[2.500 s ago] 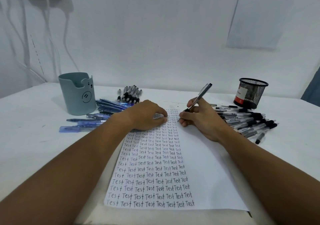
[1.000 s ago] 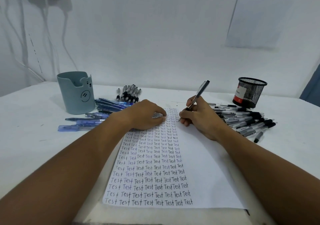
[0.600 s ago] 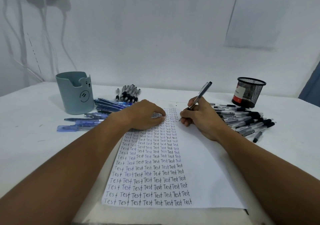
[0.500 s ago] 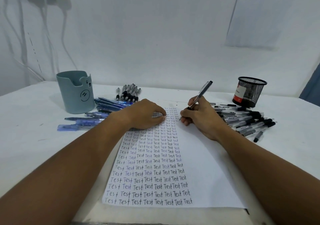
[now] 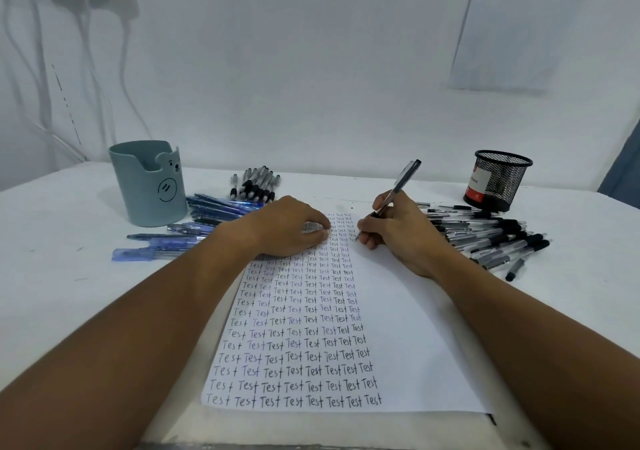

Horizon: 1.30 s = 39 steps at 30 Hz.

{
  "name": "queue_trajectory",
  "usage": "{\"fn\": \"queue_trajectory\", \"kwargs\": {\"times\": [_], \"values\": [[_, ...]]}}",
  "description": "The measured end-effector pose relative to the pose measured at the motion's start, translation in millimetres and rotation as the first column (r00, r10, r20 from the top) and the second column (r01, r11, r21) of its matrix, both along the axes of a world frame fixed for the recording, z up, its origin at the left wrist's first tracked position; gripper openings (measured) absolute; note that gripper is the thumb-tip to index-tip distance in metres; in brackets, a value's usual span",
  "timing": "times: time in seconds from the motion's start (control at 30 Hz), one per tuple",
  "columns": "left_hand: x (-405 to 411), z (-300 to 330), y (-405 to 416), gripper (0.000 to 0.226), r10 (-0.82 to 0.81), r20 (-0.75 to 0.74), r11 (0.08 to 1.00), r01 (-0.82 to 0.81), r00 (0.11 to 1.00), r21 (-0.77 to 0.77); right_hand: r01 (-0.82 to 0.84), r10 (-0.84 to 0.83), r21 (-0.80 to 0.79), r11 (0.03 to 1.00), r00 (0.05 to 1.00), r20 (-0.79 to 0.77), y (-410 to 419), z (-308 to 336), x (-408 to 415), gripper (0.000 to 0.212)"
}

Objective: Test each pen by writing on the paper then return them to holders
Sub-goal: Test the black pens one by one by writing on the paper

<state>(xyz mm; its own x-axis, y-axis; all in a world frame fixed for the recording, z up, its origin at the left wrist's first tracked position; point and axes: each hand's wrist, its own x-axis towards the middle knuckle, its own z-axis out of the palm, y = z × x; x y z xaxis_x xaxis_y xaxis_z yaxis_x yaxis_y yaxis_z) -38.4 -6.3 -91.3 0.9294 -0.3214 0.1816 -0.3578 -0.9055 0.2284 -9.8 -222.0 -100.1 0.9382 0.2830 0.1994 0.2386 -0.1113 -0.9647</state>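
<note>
Head cam, looking down at a white table [image 5: 52, 294]. The right hand [image 5: 398, 238] has its grip closed around a black pen [image 5: 394, 193], fingers pinching low on the barrel. The pen's long axis is tilted: tip down and to the left, touching the paper [image 5: 408, 328] at the right end of a row of "Test" near the top, while the back end points up, away and to the right.

The left hand [image 5: 287, 228] lies palm down on the paper's upper left, fingers curled, pressing the sheet flat; its grip holds nothing as far as I can see.

The paper runs lengthwise away from the camera, the left half packed with rows of "Test", the right half blank.

Left of the sheet is a teal holder [image 5: 149, 183] with blue pens [image 5: 207, 214] lying beside it, and a small bunch of black ones [image 5: 256, 183] behind. On the right, a mesh holder [image 5: 498, 179] stands upright, a heap of black pens [image 5: 491, 238] spread in front of it.
</note>
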Motion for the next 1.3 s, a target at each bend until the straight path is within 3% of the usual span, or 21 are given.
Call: {"fn": "queue_trajectory", "kwargs": {"times": [0.13, 0.27, 0.4, 0.47, 0.57, 0.7, 1.0, 1.17, 1.3], "values": [[0, -2, 0, 0.036, 0.004, -0.006, 1.0, -0.004, 1.0, 0.005, 0.019, -0.017, -0.068, 0.998, 0.999, 0.037, -1, -2, -1, 0.029], [-1, 0, 0, 0.036, -0.006, -0.004, 1.0, 0.006, 1.0, 0.009, 0.017, -0.013, 0.074, 0.997, 0.999, -0.052, 0, 2, -3, 0.031], [-2, 1, -2, 0.036, -0.011, 0.005, 1.0, 0.011, 1.0, 0.008, 0.068, -0.047, 0.183, 0.981, 0.992, -0.119, 6, 12, -5, 0.014], [-2, 0, -1, 0.036, -0.006, 0.003, 1.0, 0.006, 1.0, 0.006, 0.105, -0.075, 0.214, 0.971, 0.987, -0.143, 6, 17, -4, 0.026], [-1, 0, 0, 0.036, -0.007, 0.0, 1.0, 0.007, 1.0, -0.007, 0.152, -0.141, 0.171, 0.973, 0.987, -0.076, 4, 17, 0, 0.032], [-1, 1, 0, 0.035, -0.01, 0.004, 1.0, 0.01, 1.0, -0.005, 0.203, -0.205, 0.183, 0.962, 0.979, -0.009, 0, 17, 3, 0.01], [-2, 1, -1, 0.036, -0.007, 0.02, 1.0, 0.007, 1.0, 0.01, 0.208, -0.201, 0.328, 0.922, 0.978, -0.053, -3, 24, 1, 0.02], [-3, 1, -2, 0.036, 0.014, 0.086, 1.0, -0.015, 0.996, 0.016, 0.282, -0.28, 0.305, 0.91, 0.959, -0.05, -7, 25, 5, 0.014], [-4, 2, -4, 0.04, 0.037, 0.145, 0.999, -0.037, 0.989, -0.001, 0.296, -0.302, 0.293, 0.909, 0.953, -0.026, -7, 25, 7, 0.02]]}}
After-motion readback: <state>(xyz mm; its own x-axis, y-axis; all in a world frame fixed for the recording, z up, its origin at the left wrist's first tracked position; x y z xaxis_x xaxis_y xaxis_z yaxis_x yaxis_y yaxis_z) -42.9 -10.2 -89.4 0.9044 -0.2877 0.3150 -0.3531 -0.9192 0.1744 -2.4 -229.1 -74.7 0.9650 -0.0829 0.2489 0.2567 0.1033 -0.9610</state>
